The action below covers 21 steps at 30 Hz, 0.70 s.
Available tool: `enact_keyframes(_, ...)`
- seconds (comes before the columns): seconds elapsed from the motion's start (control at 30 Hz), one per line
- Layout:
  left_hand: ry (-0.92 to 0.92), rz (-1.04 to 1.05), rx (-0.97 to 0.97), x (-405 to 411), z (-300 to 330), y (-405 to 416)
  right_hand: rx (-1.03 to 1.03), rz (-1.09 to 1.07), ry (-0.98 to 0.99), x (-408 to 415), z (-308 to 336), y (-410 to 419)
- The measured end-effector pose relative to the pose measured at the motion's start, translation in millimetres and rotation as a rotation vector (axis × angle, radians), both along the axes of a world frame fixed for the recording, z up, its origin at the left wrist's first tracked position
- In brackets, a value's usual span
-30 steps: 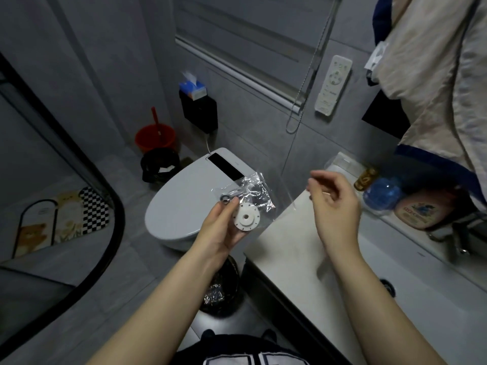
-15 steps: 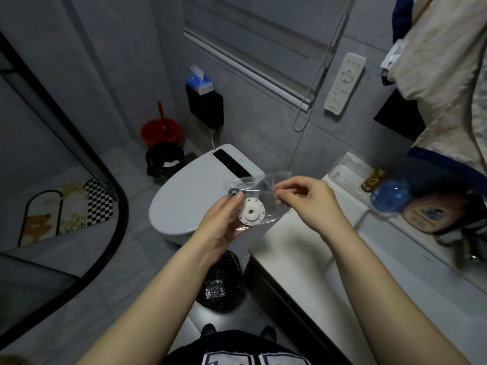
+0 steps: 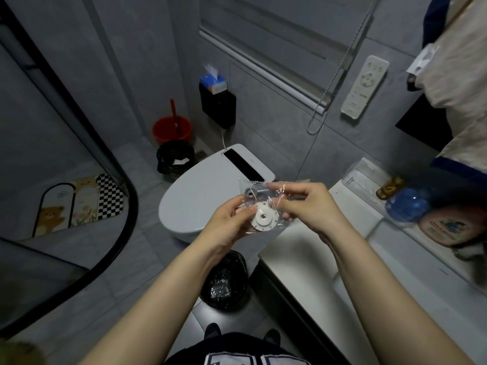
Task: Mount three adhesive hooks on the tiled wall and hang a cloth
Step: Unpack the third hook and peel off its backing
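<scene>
A clear plastic packet holds a round white hook base and a metal part near its top. My left hand grips the packet from the left, thumb on the white disc. From the right, my right hand pinches the packet's upper edge with its fingers. Both hands hover in front of me, above the toilet and the corner of the white counter. A beige cloth with a dark blue border hangs at the upper right. Grey tiled wall lies behind.
A black-lined bin stands on the floor under my hands. Another bin and a red bucket sit beside the toilet. The curved shower screen is at left. Bottles crowd the counter's far side, next to a wall remote.
My right hand has come in from the right and taken hold of the packet's top edge, closing further over it. The left hand kept holding the packet.
</scene>
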<state>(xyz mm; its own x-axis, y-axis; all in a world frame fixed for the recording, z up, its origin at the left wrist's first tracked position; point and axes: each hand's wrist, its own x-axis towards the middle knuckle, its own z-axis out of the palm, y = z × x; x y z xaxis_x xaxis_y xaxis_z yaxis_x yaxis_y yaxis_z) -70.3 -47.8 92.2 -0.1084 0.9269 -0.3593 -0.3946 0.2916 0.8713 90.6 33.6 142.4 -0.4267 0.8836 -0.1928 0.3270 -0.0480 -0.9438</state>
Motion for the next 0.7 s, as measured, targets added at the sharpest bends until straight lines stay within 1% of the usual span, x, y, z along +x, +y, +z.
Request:
enact_keyframes(0.17, 0.04, -0.043, 0.024, -6, -3, 1, 0.118, -0.065, -0.093, -8, -9, -4)
enact_keyframes(0.3, 0.025, -0.045, 0.047, -8, -5, 1, 0.134, -0.043, -0.213, -9, -19, -2)
enact_keyframes(0.4, 0.011, -0.005, 0.031, -7, -7, 1, 0.128, -0.012, -0.257, -7, -24, -1)
enact_keyframes(0.53, 0.008, 0.062, -0.014, -7, -11, 2, 0.061, -0.024, -0.211, -6, -23, -1)
enact_keyframes(0.63, -0.004, 0.094, -0.018, -8, -12, 2, 0.021, -0.024, -0.126, -4, -21, 0)
enact_keyframes(0.7, -0.008, 0.099, 0.003, -7, -11, 2, 0.015, 0.006, -0.139, -3, -21, 1)
